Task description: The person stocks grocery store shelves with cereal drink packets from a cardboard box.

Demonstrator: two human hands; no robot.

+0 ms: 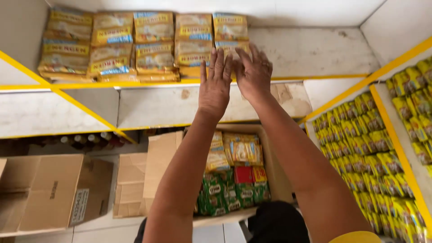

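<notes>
Both my arms reach up toward a white shelf with a yellow edge (315,77). My left hand (215,85) is flat with its fingers spread, held just below the shelf's front edge. My right hand (254,72) is beside it, fingers apart, its tips at the rightmost stack of yellow packets (230,28). Neither hand holds anything. Rows of similar yellow-and-tan packets (112,45) fill the left half of that shelf. Below my arms stands an open cardboard box (164,159) with yellow, green and red packets (234,180) inside.
The right part of the top shelf is bare. A lower shelf (148,105) sits beneath it. Shelves on the right (364,148) are packed with small yellow-green sachets. A shut cardboard box (54,191) lies at lower left on the floor, with bottles (90,140) behind it.
</notes>
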